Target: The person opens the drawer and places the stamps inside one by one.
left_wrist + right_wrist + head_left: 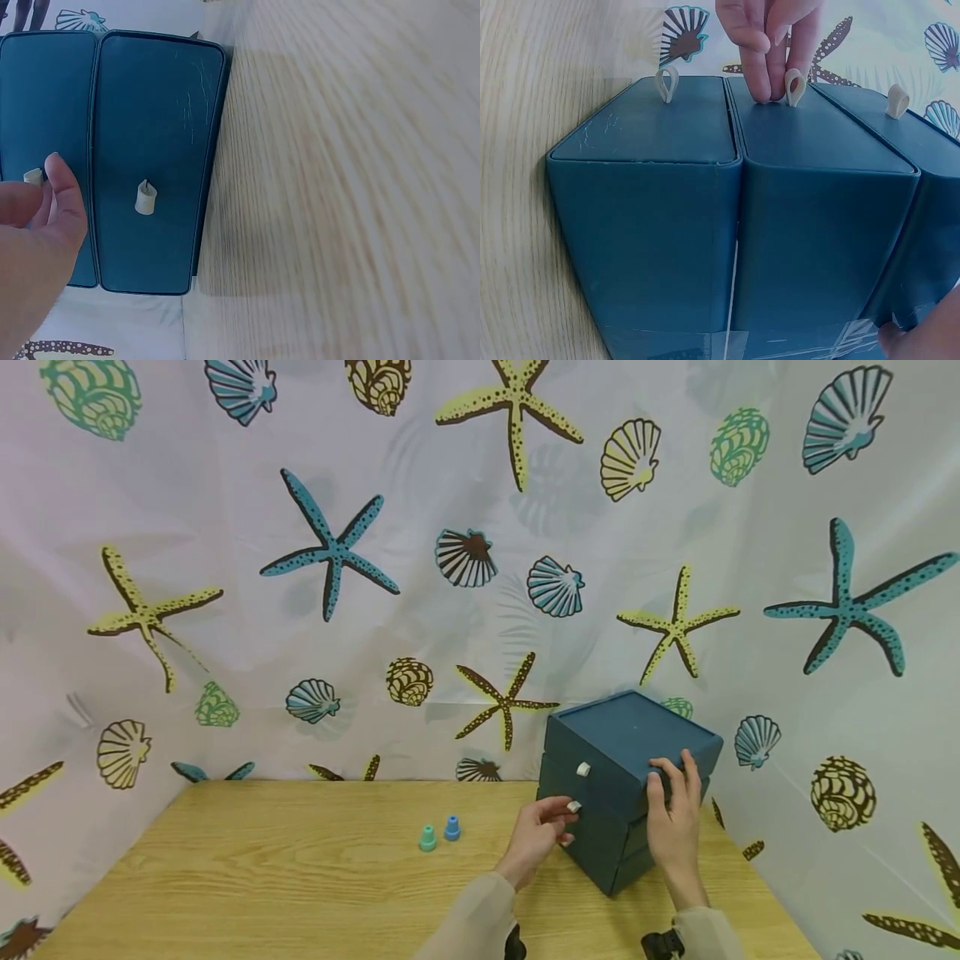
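Observation:
A dark blue three-drawer box (600,827) stands at the right of the table, with a pale loop pull on each drawer front. My left hand (534,835) has its fingers curled at the middle drawer's pull (796,87). In the left wrist view that pull lies between thumb and fingers, and two fingertips (760,91) reach the drawer front beside it. My right hand (672,818) rests on the box's right side, its fairly straight fingers reaching over the top edge. The top pull (583,769) and bottom pull (146,197) hang free.
A small green cone-shaped piece (427,838) and a blue one (452,828) stand on the wooden table (262,877), left of the box. A white curtain (420,635) printed with shells and starfish hangs behind and along both sides. Clear tape (780,341) runs across the box's side.

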Demonstrator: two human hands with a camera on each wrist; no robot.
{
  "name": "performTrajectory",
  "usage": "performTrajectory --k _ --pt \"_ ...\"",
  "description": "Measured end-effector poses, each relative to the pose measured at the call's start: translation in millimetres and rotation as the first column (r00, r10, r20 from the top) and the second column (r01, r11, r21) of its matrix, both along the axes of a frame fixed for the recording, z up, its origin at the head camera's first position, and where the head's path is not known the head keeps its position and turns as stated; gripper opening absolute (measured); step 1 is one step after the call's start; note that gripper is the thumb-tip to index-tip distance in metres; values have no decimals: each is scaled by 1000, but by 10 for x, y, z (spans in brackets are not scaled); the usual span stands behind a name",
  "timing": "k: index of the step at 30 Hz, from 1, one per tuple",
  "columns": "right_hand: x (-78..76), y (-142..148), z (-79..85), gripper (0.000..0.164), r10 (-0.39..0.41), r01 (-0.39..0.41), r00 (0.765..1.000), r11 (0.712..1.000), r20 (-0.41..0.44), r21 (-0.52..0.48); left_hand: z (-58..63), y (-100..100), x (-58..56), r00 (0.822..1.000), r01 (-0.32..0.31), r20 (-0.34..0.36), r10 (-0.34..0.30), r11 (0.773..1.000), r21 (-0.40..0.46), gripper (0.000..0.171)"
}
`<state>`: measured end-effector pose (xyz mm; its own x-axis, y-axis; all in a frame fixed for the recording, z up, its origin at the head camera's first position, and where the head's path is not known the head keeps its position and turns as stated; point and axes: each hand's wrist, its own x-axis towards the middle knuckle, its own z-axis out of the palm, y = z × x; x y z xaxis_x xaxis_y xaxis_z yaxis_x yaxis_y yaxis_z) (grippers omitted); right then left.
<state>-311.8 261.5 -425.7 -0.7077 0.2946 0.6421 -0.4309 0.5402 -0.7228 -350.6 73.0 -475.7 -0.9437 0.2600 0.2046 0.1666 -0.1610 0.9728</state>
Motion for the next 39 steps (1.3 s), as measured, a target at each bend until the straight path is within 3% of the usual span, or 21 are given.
performTrajectory --k 9,13,20,27,33,39 --pt "4 11 -26 33 0 0 1000 1000 -2 -14 -21 -2 -14 1000 18 2 -18 1000 -21 46" --pt "9 8 -19 33 8 -8 1000 1000 0 -13 -36 -42 -26 1000 10 7 -10 999 -31 38" --pt "0 11 -10 32 9 -9 1000 1000 -5 -14 -77 -94 -55 990 -105 79 115 987 -125 22" --pt "3 19 -9 32 0 0 1000 1000 -9 -5 -190 -122 -55 982 -46 171 76 984 -173 26" --pt "2 -1 -14 32 4 -4 1000 1000 -5 -5 -268 -63 -91 973 -75 207 103 987 -139 25" --pt "0 -4 -15 32 9 -9 1000 1000 -10 -8 -261 -41 -110 961 -71 255 102 989 -127 22"
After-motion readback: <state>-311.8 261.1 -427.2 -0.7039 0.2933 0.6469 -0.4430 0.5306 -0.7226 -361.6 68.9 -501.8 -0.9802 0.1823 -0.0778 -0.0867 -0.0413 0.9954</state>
